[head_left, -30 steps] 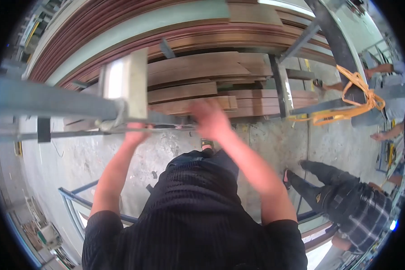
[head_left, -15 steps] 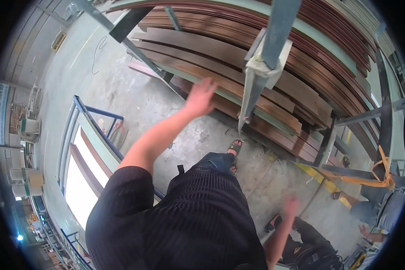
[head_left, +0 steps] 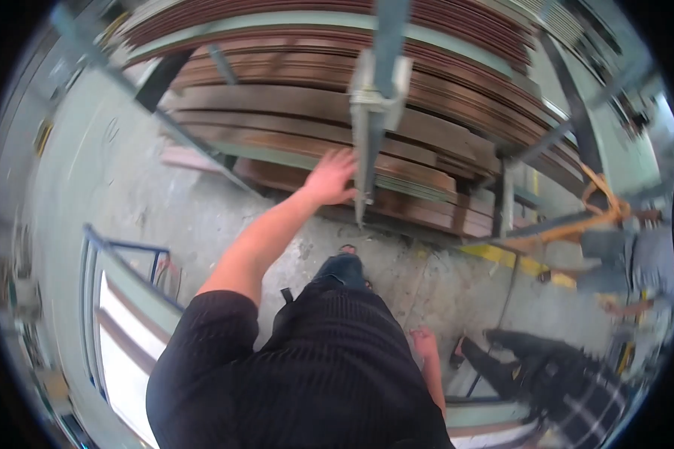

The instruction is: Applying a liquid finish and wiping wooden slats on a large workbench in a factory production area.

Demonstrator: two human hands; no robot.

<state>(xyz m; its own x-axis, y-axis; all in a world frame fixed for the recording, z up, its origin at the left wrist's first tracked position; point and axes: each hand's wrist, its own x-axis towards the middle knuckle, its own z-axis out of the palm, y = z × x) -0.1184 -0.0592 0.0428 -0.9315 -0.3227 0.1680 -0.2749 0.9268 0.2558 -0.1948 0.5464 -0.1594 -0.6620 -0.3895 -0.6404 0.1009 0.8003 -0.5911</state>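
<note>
Logging remotely, I see the left hand (head_left: 332, 178) open just left of the white-wrapped grey metal bar (head_left: 390, 45), nearer the long brown wooden boards (head_left: 277, 103) lying crosswise ahead than the right hand (head_left: 424, 343), closure unclear.

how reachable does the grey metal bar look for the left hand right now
Probably yes: the open left hand is right beside the grey metal bar, and nothing visible stands between them, though whether they touch is unclear.
</note>
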